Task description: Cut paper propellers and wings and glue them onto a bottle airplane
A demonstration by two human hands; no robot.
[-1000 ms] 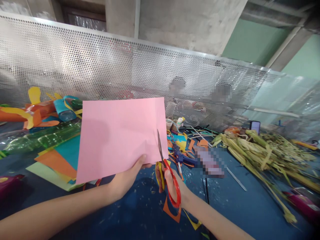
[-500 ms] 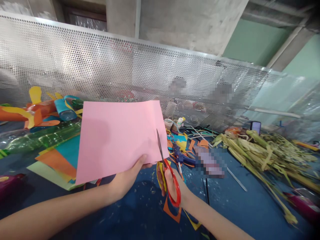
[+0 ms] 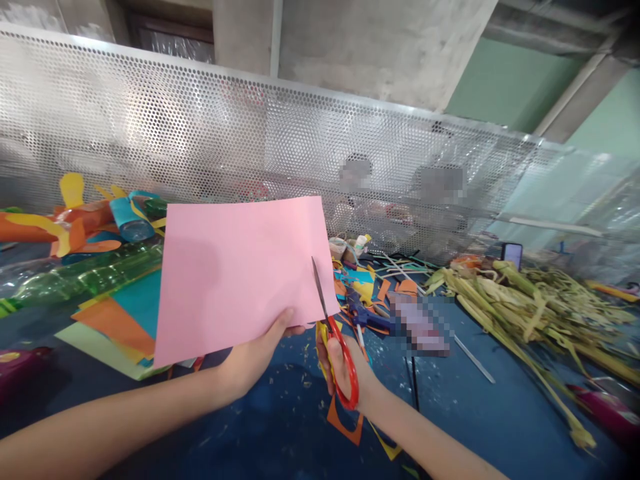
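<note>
A pink sheet of paper is held up in front of me by its lower edge. My left hand pinches that edge, thumb on the near face. My right hand grips scissors with one red and one yellow handle. One dark blade lies over the near face of the paper close to its right side; the other blade is hidden behind the sheet. The strip to the right of the blade bends slightly.
Coloured sheets and green plastic bottles lie at left. Beyond my right hand are a blue glue gun, paper scraps and a partly blurred flat object. Dried husks cover the right side. A perforated metal screen stands behind.
The scissor handles have drawn closer together, and the right hand has shifted slightly. The paper's right strip has bent a little, its top corner moving left. My left hand keeps its hold.
</note>
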